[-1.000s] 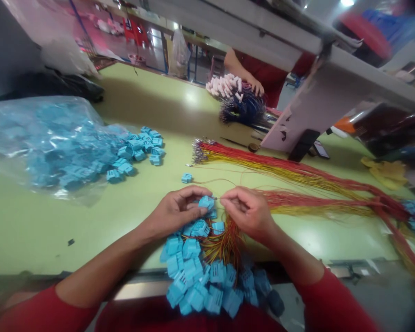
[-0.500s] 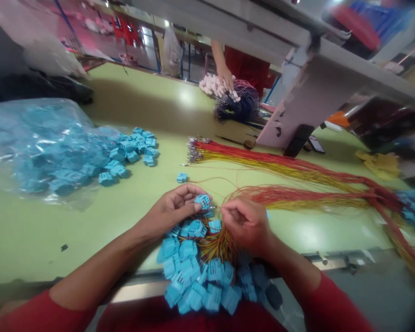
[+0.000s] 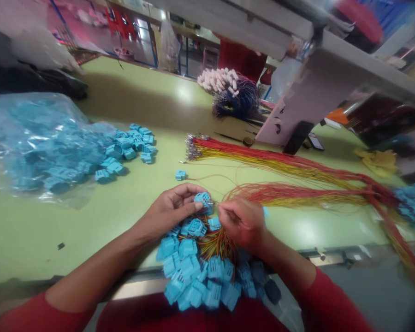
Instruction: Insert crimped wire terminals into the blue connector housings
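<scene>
Between thumb and fingers, my left hand (image 3: 181, 203) grips a light-blue connector housing (image 3: 202, 198), its holed face turned to the right. My right hand (image 3: 241, 219) pinches a thin wire (image 3: 217, 203) whose metal terminal end is at the housing's holed face; how far it sits in a hole I cannot tell. Below both hands lies a heap of blue connector housings (image 3: 188, 267) with a bundle of red and yellow wires (image 3: 217, 244) among them, spilling over the table's near edge. One single housing (image 3: 180, 174) with a wire lies just beyond my left hand.
A clear plastic bag (image 3: 38, 143) of blue housings lies at left, some spilled out. Red and yellow wire bundles (image 3: 280, 163) stretch to the right. Farther back are white connectors (image 3: 217, 80) with dark wires, an upright panel (image 3: 297, 97) and a phone (image 3: 298, 137).
My right hand has moved slightly left, bringing the wire end up to the housing in my left hand. The co-worker's hand has left the white connectors.
</scene>
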The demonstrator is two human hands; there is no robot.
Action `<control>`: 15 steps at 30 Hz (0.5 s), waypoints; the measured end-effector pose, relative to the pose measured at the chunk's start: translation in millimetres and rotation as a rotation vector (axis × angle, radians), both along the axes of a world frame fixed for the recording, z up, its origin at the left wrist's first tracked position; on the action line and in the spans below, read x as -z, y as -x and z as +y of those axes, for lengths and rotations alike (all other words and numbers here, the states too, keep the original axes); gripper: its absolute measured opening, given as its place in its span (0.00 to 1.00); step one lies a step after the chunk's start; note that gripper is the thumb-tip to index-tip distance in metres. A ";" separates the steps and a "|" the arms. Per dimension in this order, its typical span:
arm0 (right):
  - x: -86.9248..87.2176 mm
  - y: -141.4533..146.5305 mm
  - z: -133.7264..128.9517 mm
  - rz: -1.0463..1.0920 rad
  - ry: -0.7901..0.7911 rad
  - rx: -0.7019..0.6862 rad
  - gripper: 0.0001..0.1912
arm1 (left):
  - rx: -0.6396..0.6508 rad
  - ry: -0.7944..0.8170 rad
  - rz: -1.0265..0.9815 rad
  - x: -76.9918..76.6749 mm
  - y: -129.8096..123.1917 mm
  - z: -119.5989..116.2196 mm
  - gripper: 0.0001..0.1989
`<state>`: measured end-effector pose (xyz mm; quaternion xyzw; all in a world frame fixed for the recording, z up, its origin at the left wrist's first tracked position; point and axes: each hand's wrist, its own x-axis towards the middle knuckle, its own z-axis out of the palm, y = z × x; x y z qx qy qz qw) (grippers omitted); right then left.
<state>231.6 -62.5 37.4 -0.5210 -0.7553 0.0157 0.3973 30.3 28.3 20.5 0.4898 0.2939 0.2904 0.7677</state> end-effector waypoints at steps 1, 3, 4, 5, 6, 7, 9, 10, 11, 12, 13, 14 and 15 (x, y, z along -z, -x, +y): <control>0.2 -0.1 0.5 -0.007 0.005 0.001 0.07 | 0.001 -0.005 -0.003 0.2 0.0 -0.3 0.18; 0.3 -0.1 1.9 -0.013 0.004 -0.003 0.08 | 0.000 -0.014 -0.009 1.0 -0.1 -0.7 0.18; 0.2 0.1 2.6 -0.008 -0.004 -0.011 0.08 | 0.001 -0.019 -0.013 1.6 -0.2 -0.8 0.17; 0.1 0.5 3.4 -0.002 -0.017 -0.024 0.08 | 0.004 -0.026 -0.019 2.2 -0.4 -0.9 0.17; 0.0 1.0 4.2 0.004 -0.030 -0.037 0.08 | 0.010 -0.032 -0.026 3.0 -0.7 -1.0 0.17; -0.1 1.7 5.0 0.008 -0.035 -0.049 0.08 | 0.016 -0.040 -0.035 3.7 -1.1 -1.1 0.17; -0.4 3.2 6.1 0.024 -0.021 -0.063 0.08 | 0.021 -0.062 -0.060 5.1 -2.3 -1.5 0.16; -0.6 3.9 6.4 0.036 -0.002 -0.068 0.08 | 0.018 -0.075 -0.074 5.7 -2.8 -1.8 0.16; -0.8 4.5 6.7 0.051 0.025 -0.072 0.08 | 0.014 -0.088 -0.085 6.3 -3.2 -2.3 0.16; -0.9 5.0 6.8 0.068 0.051 -0.074 0.08 | 0.010 -0.100 -0.092 6.7 -3.5 -2.8 0.15; -1.0 5.4 6.9 0.080 0.075 -0.076 0.08 | 0.011 -0.108 -0.093 7.2 -3.4 -3.4 0.15; -0.9 5.7 7.0 0.087 0.094 -0.077 0.07 | 0.016 -0.114 -0.090 7.5 -3.1 -4.1 0.15; -0.8 5.9 7.1 0.090 0.105 -0.075 0.07 | 0.023 -0.117 -0.083 7.8 -2.6 -4.9 0.15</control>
